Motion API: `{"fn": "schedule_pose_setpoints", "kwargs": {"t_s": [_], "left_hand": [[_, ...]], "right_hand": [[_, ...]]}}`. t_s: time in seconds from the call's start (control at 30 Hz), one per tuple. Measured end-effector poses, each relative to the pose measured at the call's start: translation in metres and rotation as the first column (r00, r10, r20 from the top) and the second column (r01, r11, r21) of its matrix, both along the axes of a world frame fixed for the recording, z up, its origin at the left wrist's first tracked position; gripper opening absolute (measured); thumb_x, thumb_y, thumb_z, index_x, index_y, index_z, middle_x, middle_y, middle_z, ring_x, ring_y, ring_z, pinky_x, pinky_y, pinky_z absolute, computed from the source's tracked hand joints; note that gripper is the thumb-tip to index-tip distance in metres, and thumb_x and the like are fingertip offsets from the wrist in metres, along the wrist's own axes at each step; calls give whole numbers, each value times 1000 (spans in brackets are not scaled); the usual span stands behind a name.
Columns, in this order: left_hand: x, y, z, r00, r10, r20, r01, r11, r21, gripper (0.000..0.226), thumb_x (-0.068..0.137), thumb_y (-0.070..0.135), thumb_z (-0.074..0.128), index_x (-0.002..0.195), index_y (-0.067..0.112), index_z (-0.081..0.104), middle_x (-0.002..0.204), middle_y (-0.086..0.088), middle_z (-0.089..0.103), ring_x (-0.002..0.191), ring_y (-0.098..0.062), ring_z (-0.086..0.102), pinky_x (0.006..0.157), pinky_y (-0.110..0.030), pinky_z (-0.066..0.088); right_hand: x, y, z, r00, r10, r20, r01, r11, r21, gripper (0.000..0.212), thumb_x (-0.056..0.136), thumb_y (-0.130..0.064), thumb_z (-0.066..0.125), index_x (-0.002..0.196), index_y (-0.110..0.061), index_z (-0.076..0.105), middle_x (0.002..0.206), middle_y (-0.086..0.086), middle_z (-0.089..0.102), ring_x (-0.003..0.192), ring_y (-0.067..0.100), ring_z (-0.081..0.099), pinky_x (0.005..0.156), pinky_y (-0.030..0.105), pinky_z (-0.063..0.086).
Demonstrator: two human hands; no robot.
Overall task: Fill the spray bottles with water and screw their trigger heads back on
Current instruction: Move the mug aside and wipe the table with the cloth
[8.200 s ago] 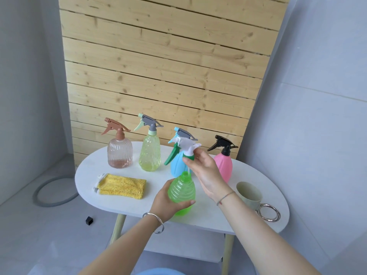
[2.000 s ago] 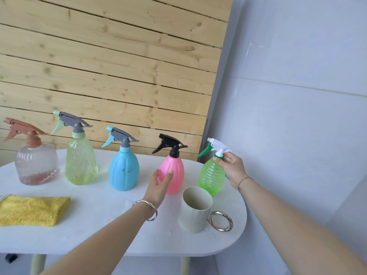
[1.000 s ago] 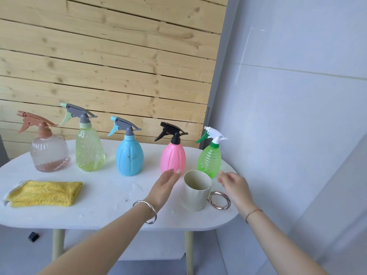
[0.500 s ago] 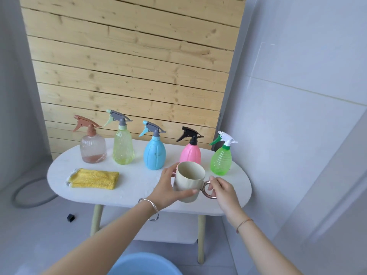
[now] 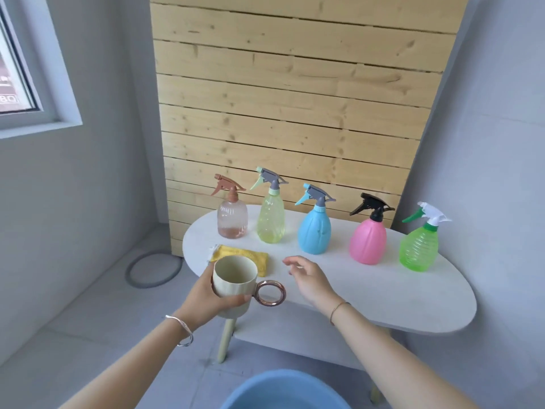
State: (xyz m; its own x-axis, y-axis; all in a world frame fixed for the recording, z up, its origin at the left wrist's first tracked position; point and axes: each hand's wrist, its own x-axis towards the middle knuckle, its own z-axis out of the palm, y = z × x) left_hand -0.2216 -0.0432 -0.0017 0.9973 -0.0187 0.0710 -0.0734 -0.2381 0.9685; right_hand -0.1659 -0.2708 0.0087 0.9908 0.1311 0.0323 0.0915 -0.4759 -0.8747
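A: What is held by the left hand (image 5: 206,296)?

B: A cream cup (image 5: 233,283) is gripped around its body, lifted off the white oval table (image 5: 383,296) and kept upright at the table's near left edge. The fingers are wrapped round the far side and the thumb is pressed on the near side. The cup's copper ring handle (image 5: 270,293) is turned toward the right hand.

A: And the right hand (image 5: 309,280)?

B: Nothing is held by it. It is loosely open above the tabletop, fingers slightly curled and spread, just beside the ring handle without touching it.

A: Where are the spray bottles found?

B: Five are lined up along the far side of the table, all upright, each with a trigger head fitted. From left to right: a clear brownish bottle (image 5: 232,215) with some liquid seen at its base, a yellow-green bottle (image 5: 270,221), a blue bottle (image 5: 314,231), a pink bottle (image 5: 368,240) with a black head, and a green ribbed bottle (image 5: 418,249) with a white head. How full the opaque ones are cannot be told.

A: What else is seen?

B: A yellow cloth (image 5: 259,256) is laid on the table behind the cup, partly hidden by it. A blue basin (image 5: 283,391) is seen on the floor at the bottom edge, and wooden planks (image 5: 295,98) are stood behind the table.
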Motion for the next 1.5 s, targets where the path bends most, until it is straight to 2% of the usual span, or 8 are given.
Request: {"fn": "schedule_pose_setpoints", "kwargs": {"t_s": [0.23, 0.37, 0.47, 0.67, 0.83, 0.97, 1.1, 1.5], "left_hand": [[-7, 76, -14, 993, 122, -5, -122, 992, -15, 85, 39, 48, 86, 115, 39, 51, 104, 14, 68, 95, 3, 62, 79, -22, 50], [-8, 101, -23, 985, 173, -11, -173, 983, -55, 87, 37, 47, 86, 117, 37, 52, 106, 12, 68, 96, 0, 63, 78, -20, 50], [-5, 113, -28, 979, 203, -13, -203, 977, -68, 87, 37, 47, 86, 117, 33, 54, 106, 11, 68, 95, 0, 64, 79, -22, 51], [1, 123, -35, 978, 209, -7, -209, 975, -80, 85, 40, 46, 87, 117, 31, 55, 107, 9, 68, 99, -6, 64, 81, -26, 52], [2, 130, -39, 974, 228, -10, -228, 968, -103, 86, 40, 46, 87, 119, 32, 55, 107, 12, 69, 98, -5, 65, 77, -22, 51], [1, 133, -41, 969, 248, -2, -246, 962, -116, 86, 37, 47, 85, 116, 33, 55, 103, 15, 69, 93, -1, 65, 73, -21, 50], [4, 129, -44, 965, 264, -2, -262, 958, -117, 86, 36, 48, 84, 116, 34, 56, 104, 12, 69, 92, -1, 65, 73, -20, 49], [17, 63, -29, 982, 185, 27, -180, 976, -120, 82, 39, 48, 86, 115, 36, 56, 108, 9, 68, 98, -5, 64, 80, -25, 50]], "right_hand": [[62, 74, -28, 972, 234, 13, -190, 818, -542, 57, 97, -28, 48, 149, -24, 26, 159, 5, 15, 146, 21, 11, 117, 31, 12], [72, 87, -43, 966, 240, 95, -112, 722, -682, 58, 96, -31, 47, 149, -26, 24, 152, 1, 30, 141, 20, 24, 113, 31, 19], [69, 92, -49, 951, 235, 201, -22, 701, -713, 55, 93, -38, 50, 145, -35, 31, 128, 0, 46, 124, 21, 38, 101, 29, 27], [71, 119, -47, 939, 272, 213, -71, 756, -651, 64, 84, -52, 60, 142, -39, 37, 98, -5, 32, 111, 21, 42, 95, 27, 31], [87, 169, -46, 933, 325, 153, -160, 757, -633, 64, 86, -46, 59, 144, -35, 35, 122, 6, 40, 122, 25, 39, 102, 32, 32], [106, 197, -45, 905, 408, 121, -212, 680, -702, 62, 90, -37, 51, 147, -32, 26, 158, 2, 6, 145, 23, 6, 117, 39, 11], [108, 190, -51, 902, 422, 90, -272, 718, -641, 55, 96, -20, 42, 149, -23, 26, 160, -1, 10, 146, 18, 11, 117, 31, 14], [83, 55, -66, 968, 114, 222, 54, 771, -634, 54, 95, -18, 39, 148, -20, 28, 159, 0, 16, 145, 16, 16, 116, 26, 12]]}}
